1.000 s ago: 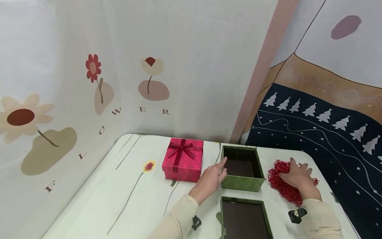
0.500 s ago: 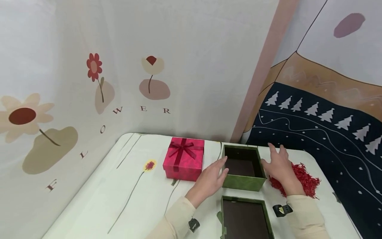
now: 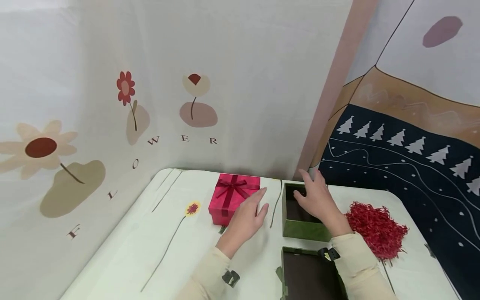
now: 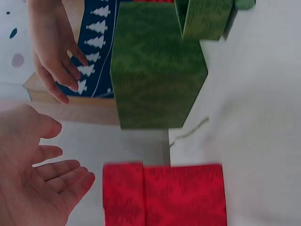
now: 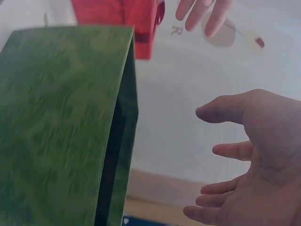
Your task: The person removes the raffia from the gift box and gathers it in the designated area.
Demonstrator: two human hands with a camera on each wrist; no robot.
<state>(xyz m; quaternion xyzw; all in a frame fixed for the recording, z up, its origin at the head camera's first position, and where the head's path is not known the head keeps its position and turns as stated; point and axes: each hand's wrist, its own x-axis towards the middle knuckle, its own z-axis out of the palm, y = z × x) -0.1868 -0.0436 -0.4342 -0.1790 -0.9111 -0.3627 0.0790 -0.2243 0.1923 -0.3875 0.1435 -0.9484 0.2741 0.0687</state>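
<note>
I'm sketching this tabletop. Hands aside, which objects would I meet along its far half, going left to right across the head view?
Red gift box, farther open green box, red shredded paper.

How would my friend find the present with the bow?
Find the white table, then its far edge by the wall. There, left of the far green box, sits the present. It alone is pinkish red with a ribbon bow on top.
</note>
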